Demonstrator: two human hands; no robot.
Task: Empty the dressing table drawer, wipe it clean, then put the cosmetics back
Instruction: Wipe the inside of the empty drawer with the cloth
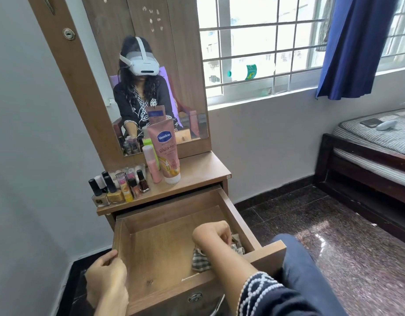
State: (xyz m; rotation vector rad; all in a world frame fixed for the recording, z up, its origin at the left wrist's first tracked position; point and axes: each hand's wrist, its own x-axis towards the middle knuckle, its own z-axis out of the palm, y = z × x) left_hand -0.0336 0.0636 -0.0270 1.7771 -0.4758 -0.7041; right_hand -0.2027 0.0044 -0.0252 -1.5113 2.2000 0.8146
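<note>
Drawer: head view — the dressing table drawer [165, 252] stands pulled fully out in front of you, its wooden floor bare but for the cloth.
Cloth: a checked cloth [201, 258] lies bunched in the drawer's right front corner, under your hand, so you look to be at the wiping step.
Right hand: your right hand [211, 233] reaches down into the drawer with fingers curled onto the cloth, gripping it; that hold lets you drag it along the side wall and into the corner.
Left hand: your left hand [107, 269] curls its fingers over the drawer's left front edge, probably to stop it sliding while you rub.
Cosmetics: the nail polish bottles [119, 187] stand clustered at the left of the table top [201, 172], with the Vaseline tube [167, 153] and a pink bottle [152, 163] upright behind them, parked clear of the drawer until it is clean.
Progress: emptying looks done; the return is not yet begun.
</note>
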